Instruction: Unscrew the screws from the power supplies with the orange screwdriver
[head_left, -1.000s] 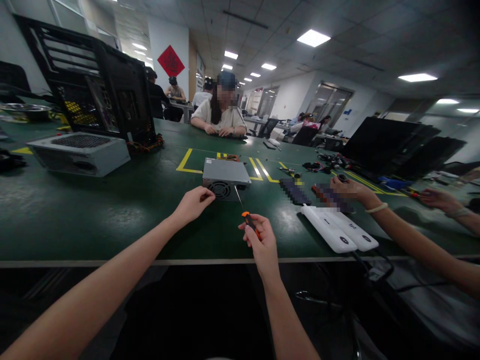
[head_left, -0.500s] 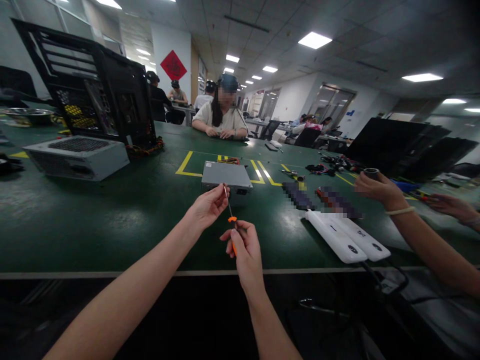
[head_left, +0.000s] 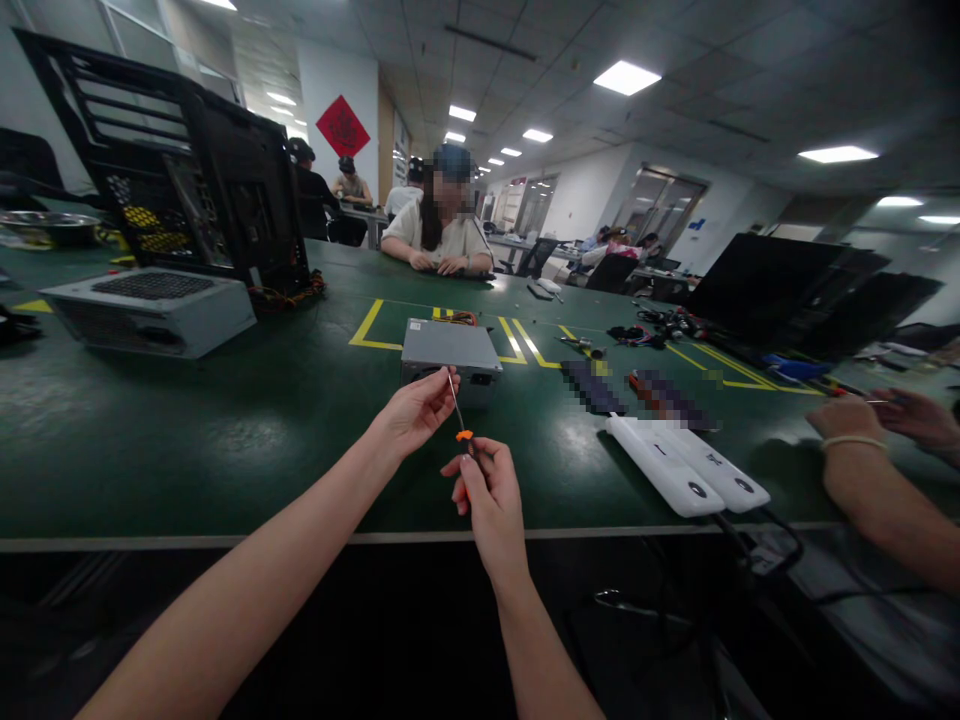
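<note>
Leftmost, a shiny metal bowl (head_left: 49,228) sits on the green table (head_left: 187,450), then a black computer case (head_left: 259,200) stands upright with a grey metal box (head_left: 150,312) just in front of it. Next comes the left hand (head_left: 421,408), its thumb and fingertips pinched at the tip of the screwdriver (head_left: 464,436); whether anything else is in that pinch is too small to tell. Just beyond lies the power supply (head_left: 450,342), flat on the table, its front face partly hidden by that hand. The right hand (head_left: 489,490) has its fingers curled around the screwdriver's orange and black handle, the shaft slanting up and away. Farther right, two white devices (head_left: 664,465) lie side by side, and at the edge a co-worker's wrist wears a pale band (head_left: 853,440).
</note>
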